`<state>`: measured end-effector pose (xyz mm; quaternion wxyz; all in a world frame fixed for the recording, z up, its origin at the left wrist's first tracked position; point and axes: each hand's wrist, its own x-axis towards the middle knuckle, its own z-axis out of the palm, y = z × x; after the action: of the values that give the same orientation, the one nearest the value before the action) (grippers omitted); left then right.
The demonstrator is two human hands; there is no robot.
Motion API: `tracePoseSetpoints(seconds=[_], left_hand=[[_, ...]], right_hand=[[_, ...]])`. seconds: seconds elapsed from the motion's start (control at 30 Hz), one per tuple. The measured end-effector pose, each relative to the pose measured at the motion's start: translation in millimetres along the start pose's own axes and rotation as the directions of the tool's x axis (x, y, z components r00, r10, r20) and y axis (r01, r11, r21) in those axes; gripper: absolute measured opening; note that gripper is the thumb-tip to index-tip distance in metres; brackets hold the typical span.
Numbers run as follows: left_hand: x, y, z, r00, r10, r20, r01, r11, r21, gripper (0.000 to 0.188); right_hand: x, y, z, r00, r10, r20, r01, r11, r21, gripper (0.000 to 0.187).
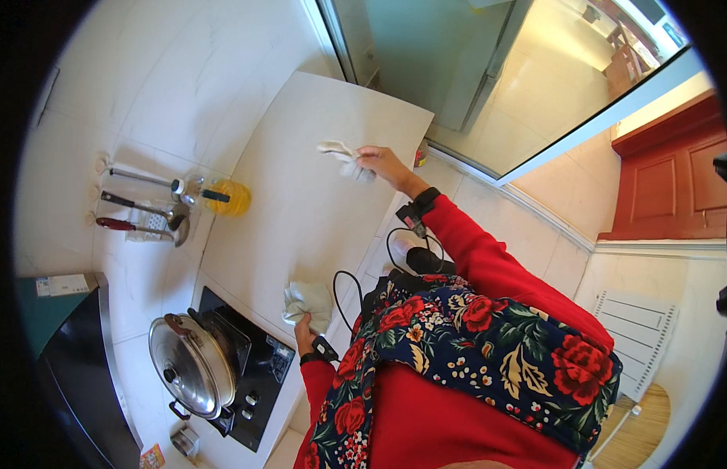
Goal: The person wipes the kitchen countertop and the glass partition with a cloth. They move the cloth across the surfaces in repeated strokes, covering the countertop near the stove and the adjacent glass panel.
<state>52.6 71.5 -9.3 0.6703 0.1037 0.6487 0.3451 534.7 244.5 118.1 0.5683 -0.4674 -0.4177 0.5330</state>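
Note:
My right hand [384,165] reaches out over the white countertop [289,203], its fingers closed on a crumpled off-white cloth [348,161]. One end of that cloth sticks out to the left, just over the counter. Nearer the stove, my left hand [304,334] grips a folded pale grey-green cloth [308,303] at the counter's near edge. The cloth covers most of those fingers. Both forearms are in red sleeves with black bands at the wrists.
Left of my left hand, a lidded pot [191,366] stands on the black gas stove [258,356]. An oil bottle [229,197] stands by the wall, below hanging ladles [141,205]. A sliding glass door [441,70] borders the counter's far end. Black cables [388,246] loop beside me.

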Motion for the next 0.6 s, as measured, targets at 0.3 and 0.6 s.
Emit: tracePoseSetpoints(seconds=[0.3, 0.6], left_hand=[[-1, 7, 0, 0.997, -0.076, 0.033, 0.074, 0.996, 0.047, 0.037], [12, 3, -15, 0.996, -0.064, 0.066, 0.055, 0.989, 0.135, 0.030]], right_hand=[[16, 107, -35, 0.974, -0.139, -0.181, -0.074, 0.556, -0.828, 0.035], [-2, 61, 17, 0.952, -0.290, -0.099, -0.021, 0.259, -0.966, 0.051]])
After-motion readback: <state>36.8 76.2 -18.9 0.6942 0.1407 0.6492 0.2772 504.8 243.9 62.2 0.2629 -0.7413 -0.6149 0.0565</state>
